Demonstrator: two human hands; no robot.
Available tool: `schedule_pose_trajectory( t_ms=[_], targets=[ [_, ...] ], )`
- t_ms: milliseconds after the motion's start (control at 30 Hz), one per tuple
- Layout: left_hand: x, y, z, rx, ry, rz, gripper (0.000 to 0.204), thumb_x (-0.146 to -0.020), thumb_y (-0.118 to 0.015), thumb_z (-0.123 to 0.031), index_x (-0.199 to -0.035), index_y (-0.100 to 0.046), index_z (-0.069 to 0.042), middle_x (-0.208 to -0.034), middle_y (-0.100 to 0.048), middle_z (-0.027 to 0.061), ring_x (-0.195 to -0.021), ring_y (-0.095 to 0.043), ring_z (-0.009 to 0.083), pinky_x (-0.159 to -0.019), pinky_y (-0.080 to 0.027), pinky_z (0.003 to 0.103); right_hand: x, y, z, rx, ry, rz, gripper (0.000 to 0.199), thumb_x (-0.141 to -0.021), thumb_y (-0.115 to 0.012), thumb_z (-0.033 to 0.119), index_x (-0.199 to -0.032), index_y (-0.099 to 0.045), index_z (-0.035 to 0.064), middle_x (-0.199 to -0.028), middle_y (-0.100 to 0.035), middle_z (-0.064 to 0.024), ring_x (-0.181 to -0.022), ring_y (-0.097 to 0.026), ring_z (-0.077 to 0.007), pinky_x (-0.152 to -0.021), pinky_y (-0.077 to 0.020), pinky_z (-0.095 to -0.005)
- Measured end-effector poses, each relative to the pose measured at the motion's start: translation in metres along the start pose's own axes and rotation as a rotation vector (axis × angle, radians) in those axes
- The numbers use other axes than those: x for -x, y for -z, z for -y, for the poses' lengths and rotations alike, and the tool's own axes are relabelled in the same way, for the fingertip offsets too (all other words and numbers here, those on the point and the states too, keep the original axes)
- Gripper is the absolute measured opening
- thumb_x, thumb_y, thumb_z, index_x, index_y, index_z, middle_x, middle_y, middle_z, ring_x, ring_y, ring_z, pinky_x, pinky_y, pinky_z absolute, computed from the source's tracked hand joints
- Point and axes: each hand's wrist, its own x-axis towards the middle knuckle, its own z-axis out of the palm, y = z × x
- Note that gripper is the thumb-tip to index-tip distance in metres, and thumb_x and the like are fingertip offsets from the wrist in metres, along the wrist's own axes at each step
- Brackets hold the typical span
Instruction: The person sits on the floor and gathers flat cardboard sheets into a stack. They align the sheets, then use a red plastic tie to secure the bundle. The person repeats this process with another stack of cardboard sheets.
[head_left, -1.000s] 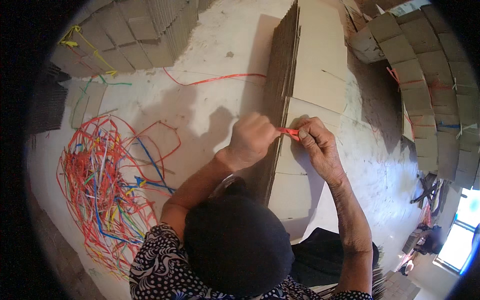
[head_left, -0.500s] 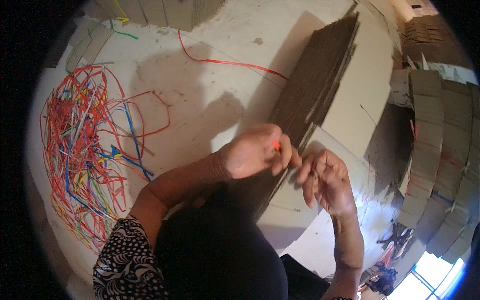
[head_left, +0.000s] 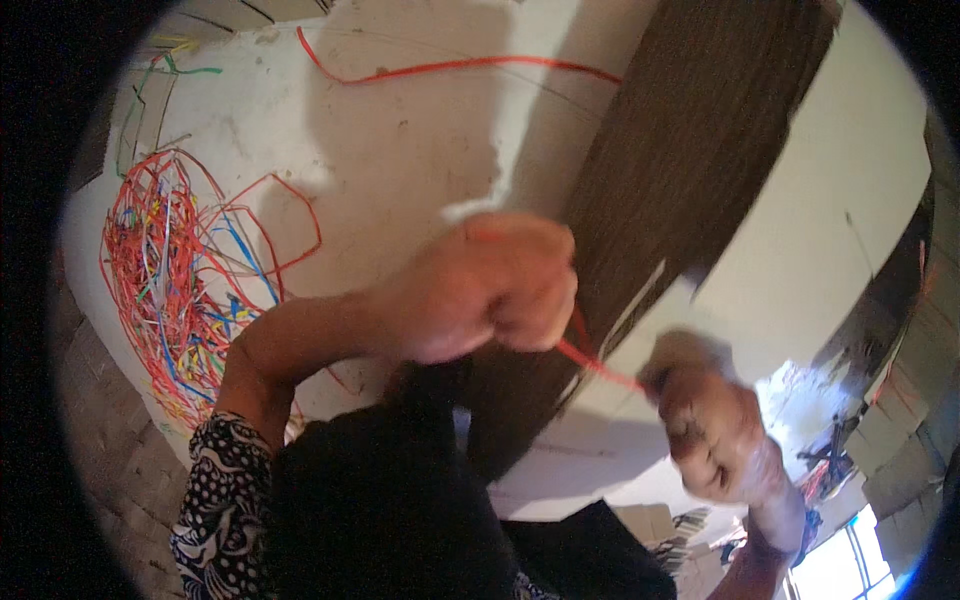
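A thin red plastic strap (head_left: pixel 597 368) is stretched between my two closed hands, over the near end of a stack of flat cardboard sheets (head_left: pixel 690 140). My left hand (head_left: pixel 490 285) is in a fist round one end of it, beside the stack's dark layered edge. Lower right, my right hand (head_left: pixel 715 430) grips the other end above the pale top sheet (head_left: pixel 830 200). Both hands are somewhat blurred. Another length of red strap (head_left: pixel 450 66) runs along the pale surface to the far part of the stack.
At the left lies a tangled heap of red, blue, yellow and white straps (head_left: pixel 165 270). A green strap (head_left: pixel 195 71) lies by cardboard at the far left. More cardboard stacks (head_left: pixel 910 400) stand at the right, near a bright window (head_left: pixel 850 560).
My hands have drawn apart from close together, the right one moving down and right. Their fingers have closed into fists, and the red strap now shows taut between them. The view has shifted.
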Motion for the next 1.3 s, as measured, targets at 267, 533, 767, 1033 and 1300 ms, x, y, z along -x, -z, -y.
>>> schedule_pose_trajectory(
  t_ms=[267, 533, 767, 1033, 1300],
  targets=[
    [0.046, -0.003, 0.070, -0.912, -0.526, -0.332, 0.021, -0.096, -0.046, -0.015, -0.100, -0.057, 0.002, -0.092, -0.050, 0.0088, -0.078, -0.048, 0.0122, -0.073, -0.042, 0.027, -0.006, -0.024, 0.011, 0.182, -0.074, -0.173, 0.025, -0.094, -0.039, 0.024, -0.076, -0.041, 0.0062, -0.064, -0.045, -0.0066, -0.056, -0.048, -0.0177, -0.052, -0.0409, -0.0314],
    [0.022, -0.020, 0.076, -0.633, -0.587, -0.239, 0.029, -0.100, -0.043, -0.022, -0.108, -0.059, 0.001, -0.094, -0.055, 0.0038, -0.072, -0.050, 0.0064, -0.062, -0.041, 0.020, 0.000, -0.027, 0.012, 0.114, -0.098, -0.184, 0.042, -0.096, -0.042, 0.042, -0.076, -0.039, 0.0050, -0.065, -0.041, -0.0031, -0.060, -0.041, -0.0147, -0.056, -0.0382, -0.0277],
    [0.010, -0.029, 0.045, -0.648, -0.467, -0.126, 0.028, -0.098, -0.047, -0.021, -0.098, -0.063, 0.002, -0.078, -0.061, 0.0033, -0.065, -0.052, 0.0068, -0.062, -0.044, 0.021, -0.014, -0.038, 0.050, 0.155, -0.104, -0.248, 0.025, -0.094, -0.044, 0.021, -0.080, -0.044, 0.0005, -0.069, -0.044, -0.0084, -0.063, -0.045, -0.0179, -0.060, -0.0411, -0.0306],
    [0.011, -0.040, 0.052, -0.688, -0.559, -0.089, 0.010, -0.088, -0.058, -0.005, -0.097, -0.059, -0.002, -0.088, -0.064, 0.0059, -0.088, -0.058, 0.0125, -0.088, -0.046, 0.033, -0.053, -0.063, 0.089, 0.333, 0.053, -0.194, 0.006, -0.088, -0.046, 0.000, -0.085, -0.050, -0.0033, -0.078, -0.052, -0.0162, -0.069, -0.054, -0.0292, -0.064, -0.0452, -0.0360],
    [0.003, -0.039, 0.057, -1.056, -0.723, -0.211, 0.014, -0.091, -0.051, -0.008, -0.099, -0.058, 0.001, -0.084, -0.063, 0.0151, -0.084, -0.063, 0.0263, -0.074, -0.048, 0.035, -0.042, -0.059, 0.080, 0.590, 0.106, -0.383, 0.005, -0.085, -0.055, -0.004, -0.088, -0.052, -0.0016, -0.090, -0.056, -0.0149, -0.072, -0.059, -0.0265, -0.063, -0.0495, -0.0347]
  ],
)
